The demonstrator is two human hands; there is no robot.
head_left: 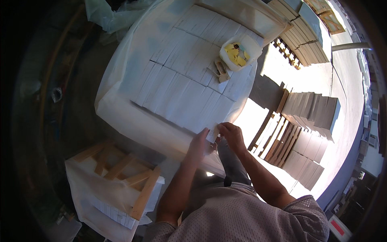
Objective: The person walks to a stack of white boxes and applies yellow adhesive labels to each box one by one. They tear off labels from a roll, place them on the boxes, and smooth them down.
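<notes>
Close in front of my body, my left hand [198, 145] and my right hand [231, 136] meet over a small white slip of paper [212, 134]. The fingers of both hands are closed on the slip, the right ones pinching its upper right part. Just beyond them lie rows of flat white packs [183, 92], set tightly side by side, with the slip at their near corner. Translucent plastic sheeting [121, 117] wraps round the sides of this stack.
On the stack's right side stands a white tub [227, 60] with yellow scraps, beside a small brown cardboard piece [221, 71]. A plastic-draped wooden crate [146, 193] is at lower left. Stacked grey-white boxes [310, 109] stand by wooden pallets [278, 141] on the right.
</notes>
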